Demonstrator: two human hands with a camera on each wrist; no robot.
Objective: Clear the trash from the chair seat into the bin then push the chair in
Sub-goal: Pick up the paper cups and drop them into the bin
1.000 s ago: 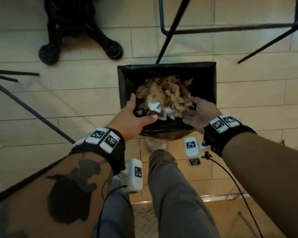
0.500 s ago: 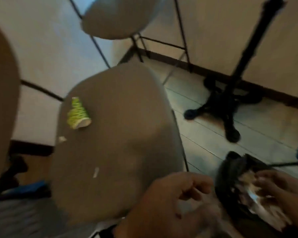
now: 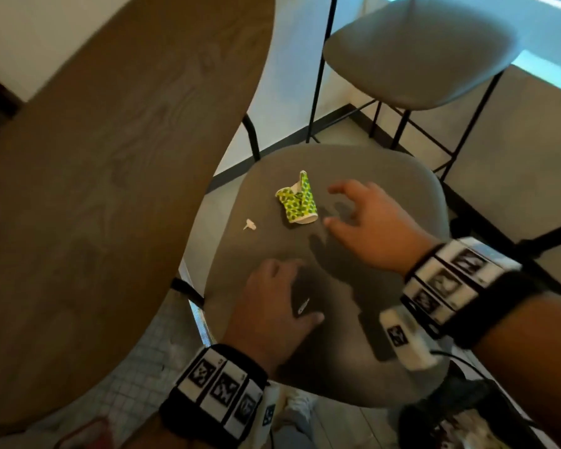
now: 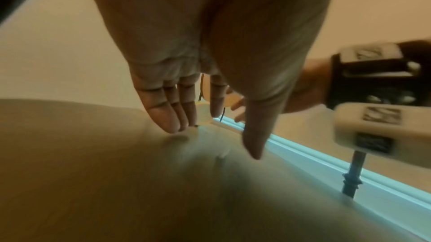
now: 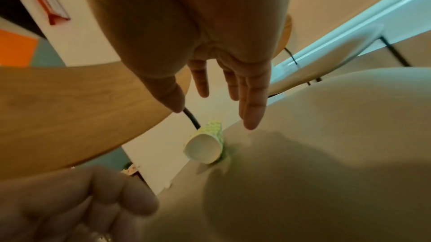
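Beside a wooden counter (image 3: 110, 157), the grey chair seat (image 3: 386, 176) is littered with a crushed green cup (image 3: 297, 200) and paper scraps (image 3: 250, 225). Both hands are kept spread and empty: the right hand (image 3: 373, 225) just beside the cup, the left hand (image 3: 269, 306) low over the seat, above pale floor tiles (image 3: 515, 150)

Looks like a café or some casual eatery seating area. There's a curvy wood-grain bench (image 3: 104, 176) filling the 9 o'clock side, with grey padded stools on thin black metal legs pulled up to it, one (image 3: 353, 264) dead centre and a second stool (image 3: 418, 50) up at 1 o'clock. The floor (image 3: 506, 163) is pale tile with a dark skirting strip along the white wall. A crumpled green-patterned paper cup (image 3: 297, 200) lies on the centre seat.
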